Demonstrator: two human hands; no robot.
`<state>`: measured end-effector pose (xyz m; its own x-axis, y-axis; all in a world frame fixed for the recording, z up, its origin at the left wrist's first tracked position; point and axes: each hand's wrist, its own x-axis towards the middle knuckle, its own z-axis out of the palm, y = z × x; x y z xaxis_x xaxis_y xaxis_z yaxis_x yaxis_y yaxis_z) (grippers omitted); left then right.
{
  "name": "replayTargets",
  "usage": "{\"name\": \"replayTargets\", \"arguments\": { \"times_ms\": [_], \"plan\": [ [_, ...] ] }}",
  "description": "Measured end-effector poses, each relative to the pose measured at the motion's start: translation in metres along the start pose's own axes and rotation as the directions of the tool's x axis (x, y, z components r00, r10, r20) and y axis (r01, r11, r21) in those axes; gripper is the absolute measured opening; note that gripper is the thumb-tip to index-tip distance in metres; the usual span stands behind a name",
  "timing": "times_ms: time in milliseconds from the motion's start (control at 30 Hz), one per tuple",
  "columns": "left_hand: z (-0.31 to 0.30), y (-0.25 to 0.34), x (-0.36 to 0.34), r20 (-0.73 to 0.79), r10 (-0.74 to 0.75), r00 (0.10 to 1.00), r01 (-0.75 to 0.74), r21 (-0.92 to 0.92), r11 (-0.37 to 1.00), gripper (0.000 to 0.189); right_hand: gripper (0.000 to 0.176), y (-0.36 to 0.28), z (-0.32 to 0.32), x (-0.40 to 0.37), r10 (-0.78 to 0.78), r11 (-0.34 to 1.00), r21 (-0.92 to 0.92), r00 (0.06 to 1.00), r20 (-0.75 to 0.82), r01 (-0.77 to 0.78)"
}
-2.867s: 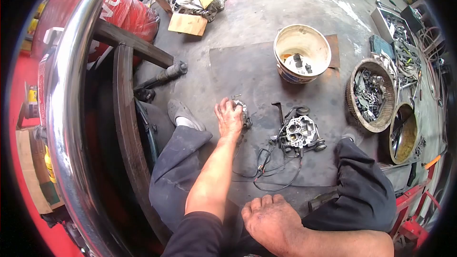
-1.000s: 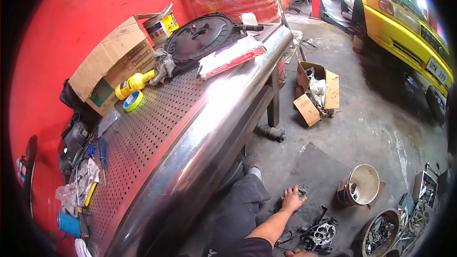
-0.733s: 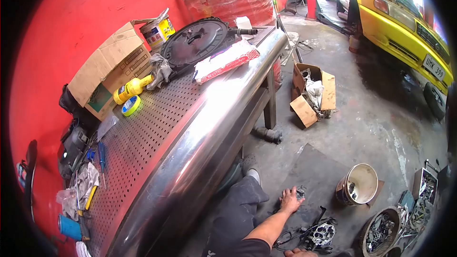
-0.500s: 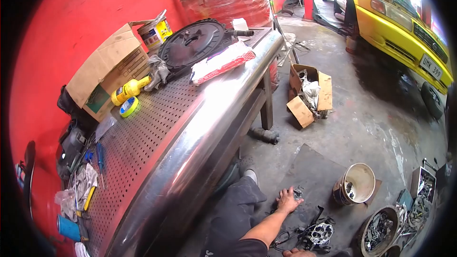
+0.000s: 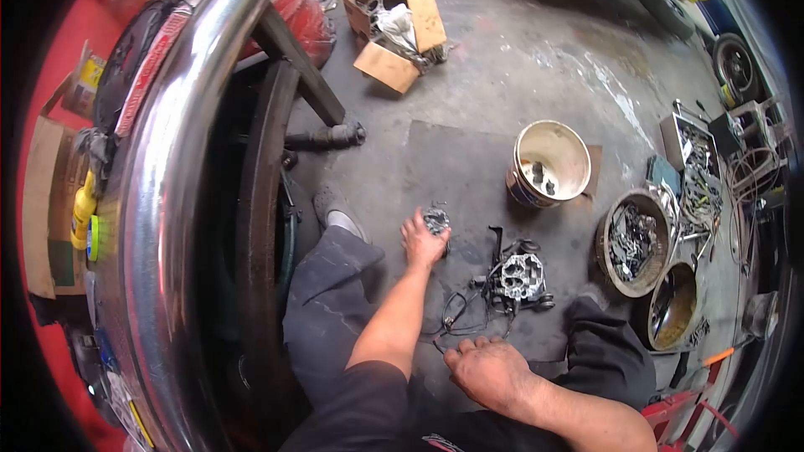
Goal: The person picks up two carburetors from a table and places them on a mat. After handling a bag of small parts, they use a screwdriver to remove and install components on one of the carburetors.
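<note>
The left hand (image 5: 423, 243) is partly open, its fingers spread against the near-left side of a small metal part (image 5: 435, 219) on the dark sheet (image 5: 461, 155); whether it grips the part I cannot tell; the right hand (image 5: 490, 375) is loosely curled, palm down, its grasp hidden, with black wires (image 5: 455, 311) just beyond its fingers; the larger metal body (image 5: 519, 276) lies beyond the right hand and to the right of the left; farther out stands a bucket (image 5: 551, 159), with a basket of metal pieces (image 5: 635, 243) to its near right.
</note>
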<state>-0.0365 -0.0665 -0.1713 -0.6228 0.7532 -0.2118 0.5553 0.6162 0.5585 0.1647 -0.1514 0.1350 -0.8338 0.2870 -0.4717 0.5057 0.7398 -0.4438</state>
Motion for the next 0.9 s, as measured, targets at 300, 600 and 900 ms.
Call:
{"name": "replayTargets", "arguments": {
  "times_ms": [300, 600, 900],
  "plan": [
    [0.002, 0.001, 0.0, -0.029, -0.023, 0.999, 0.022, -0.031, 0.999, 0.091, 0.033, -0.002, -0.013, 0.001, 0.005, 0.998, 0.054, 0.994, 0.106, -0.011],
    [-0.009, 0.008, -0.003, -0.023, -0.016, 1.0, 0.014, -0.056, 0.998, 0.09, 0.035, -0.001, -0.007, 0.005, 0.026, 0.998, 0.05, 0.99, 0.135, -0.033],
    [-0.006, 0.004, 0.0, 0.005, -0.04, 0.999, 0.04, -0.091, 0.995, 0.086, 0.035, -0.002, -0.008, 0.005, 0.019, 0.999, 0.038, 0.991, 0.135, -0.025]
  ]
}}
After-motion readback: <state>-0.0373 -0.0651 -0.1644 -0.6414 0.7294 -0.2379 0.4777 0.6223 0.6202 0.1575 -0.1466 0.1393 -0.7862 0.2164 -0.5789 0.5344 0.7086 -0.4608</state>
